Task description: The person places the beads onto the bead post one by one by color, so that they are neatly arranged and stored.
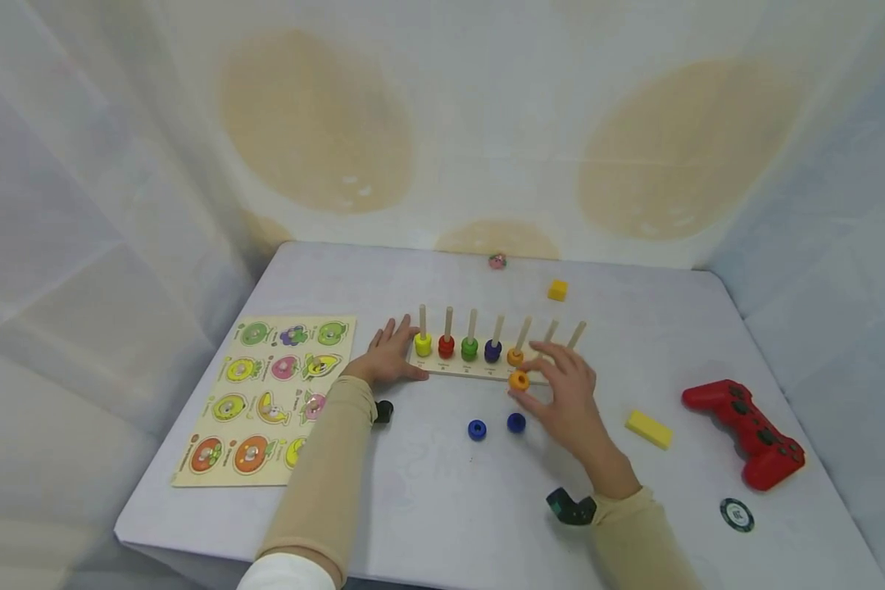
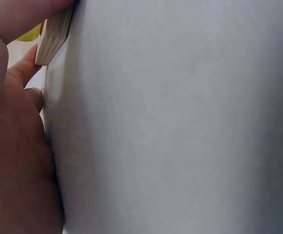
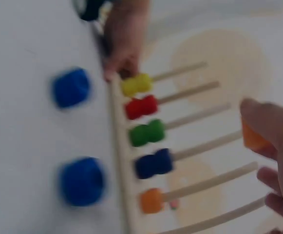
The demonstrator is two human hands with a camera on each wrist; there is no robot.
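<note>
A wooden peg board (image 1: 460,370) stands mid-table with several upright pegs. Yellow beads (image 1: 424,345), red beads (image 1: 446,347), green beads (image 1: 469,350) and dark blue beads (image 1: 492,351) are stacked on four of them in pairs; one orange bead (image 3: 152,200) sits on the fifth. My left hand (image 1: 389,357) holds the board's left end, thumb at the front edge and a finger behind it. Between thumb and fingertip, my right hand (image 1: 566,397) pinches another orange bead (image 1: 519,380) in front of the board. Two loose blue beads (image 1: 477,430) lie nearer me.
Left of the board lies a fruit puzzle board (image 1: 224,447). To the right are a yellow block (image 1: 649,429), a red game controller (image 1: 745,434) and a round chip (image 1: 737,515). Behind stand a small yellow block (image 1: 557,290) and a pink piece (image 1: 497,261).
</note>
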